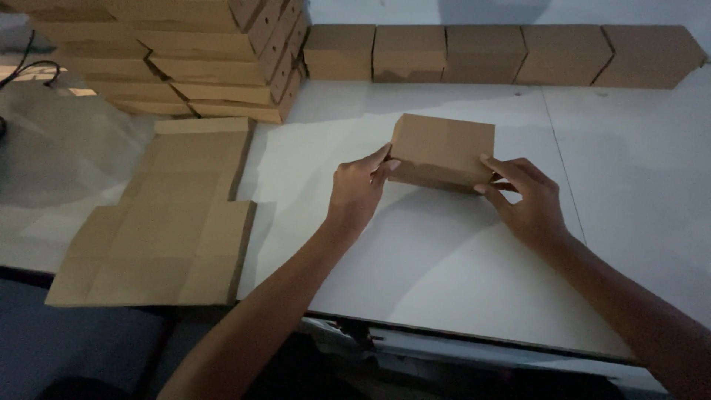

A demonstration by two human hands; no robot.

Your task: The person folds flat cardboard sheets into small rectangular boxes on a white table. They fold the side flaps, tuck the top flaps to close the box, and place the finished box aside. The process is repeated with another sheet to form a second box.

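Both my hands grip the folded box mid-desk; left hand pinches its left end, right hand its right end; flat blanks lie at the desk's left edge; finished boxes line the far edge.

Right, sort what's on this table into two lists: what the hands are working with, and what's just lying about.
In hand:
- closed cardboard box, held at its ends by the left hand and the right hand

Lying about:
- flat unfolded box sheets, at the left edge of the white table
- stack of made-up boxes, back left
- row of boxes along the back edge
- clear plastic, far left
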